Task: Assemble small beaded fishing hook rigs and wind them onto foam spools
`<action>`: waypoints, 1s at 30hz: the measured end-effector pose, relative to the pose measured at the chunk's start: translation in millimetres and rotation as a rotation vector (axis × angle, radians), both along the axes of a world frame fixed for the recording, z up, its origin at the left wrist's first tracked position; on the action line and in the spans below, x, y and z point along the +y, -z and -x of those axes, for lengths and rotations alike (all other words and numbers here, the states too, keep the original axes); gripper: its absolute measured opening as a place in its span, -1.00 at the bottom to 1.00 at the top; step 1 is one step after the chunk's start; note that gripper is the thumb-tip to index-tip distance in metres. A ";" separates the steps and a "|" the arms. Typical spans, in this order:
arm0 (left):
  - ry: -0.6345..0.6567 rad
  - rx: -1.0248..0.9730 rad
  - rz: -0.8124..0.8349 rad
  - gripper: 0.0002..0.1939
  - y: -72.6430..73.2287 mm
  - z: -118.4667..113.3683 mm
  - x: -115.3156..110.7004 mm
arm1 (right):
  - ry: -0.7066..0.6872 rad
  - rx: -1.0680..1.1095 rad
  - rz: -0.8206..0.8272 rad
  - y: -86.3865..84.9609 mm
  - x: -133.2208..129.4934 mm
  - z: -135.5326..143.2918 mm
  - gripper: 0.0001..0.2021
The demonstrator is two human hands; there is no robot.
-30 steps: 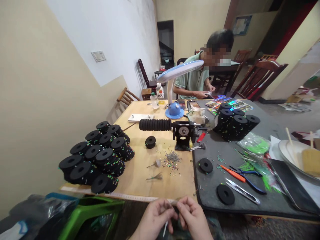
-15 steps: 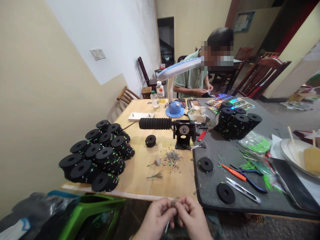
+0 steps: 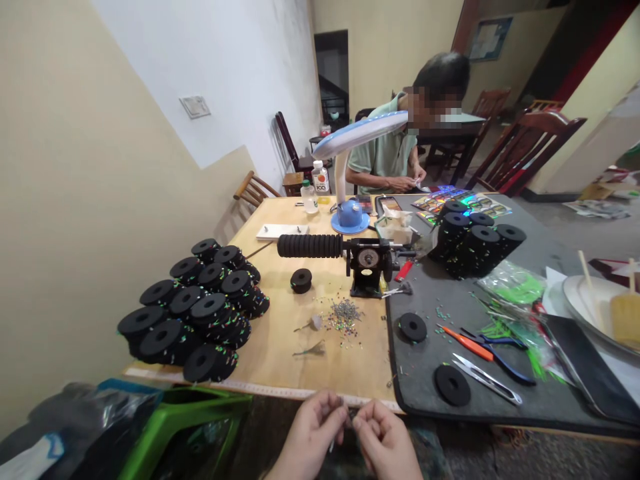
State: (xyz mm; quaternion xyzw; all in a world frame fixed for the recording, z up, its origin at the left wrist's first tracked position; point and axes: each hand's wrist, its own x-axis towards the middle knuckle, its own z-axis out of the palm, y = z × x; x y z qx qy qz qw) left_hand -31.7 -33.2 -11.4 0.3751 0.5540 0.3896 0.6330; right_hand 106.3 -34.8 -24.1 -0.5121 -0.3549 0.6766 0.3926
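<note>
At the table's front edge, my left hand (image 3: 316,430) pinches something small and thin, with a pale tip showing below its fingers; I cannot make out what it is. Close beside it on the right, my right hand (image 3: 383,437) is also closed, thumb against fingers, and whatever it holds is too small to name. A narrow gap separates the fingertips. Ahead on the wood lie a pile of small beads (image 3: 345,312) and two small tufted pieces, one (image 3: 311,349) nearer me. Behind them stands a black winding device (image 3: 369,263) with a ribbed black roll (image 3: 310,246).
Stacked black foam spools (image 3: 207,310) fill the left side. On the grey mat (image 3: 415,380) are orange-handled pliers (image 3: 467,342), tweezers (image 3: 487,379), loose foam rings and more spools (image 3: 483,247). A blue lamp (image 3: 350,217) stands behind the device. A person (image 3: 385,157) sits across the table.
My hands have moved slightly apart, opening a small gap between fingertips that were together before. The right hand has shifted a little to the right.
</note>
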 end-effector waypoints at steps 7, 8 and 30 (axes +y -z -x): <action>0.012 -0.020 0.031 -0.55 -7.7 -3.8 -2.7 | 0.008 -0.003 0.014 -6.5 -0.2 -6.3 -0.37; 0.022 -0.023 0.020 -0.55 -7.9 -3.8 -2.5 | 0.013 -0.002 0.007 -7.0 0.0 -6.8 -0.37; 0.059 0.016 0.051 -0.62 -6.0 -0.4 -5.3 | -0.125 -0.035 -0.004 11.9 -11.9 -9.2 -0.51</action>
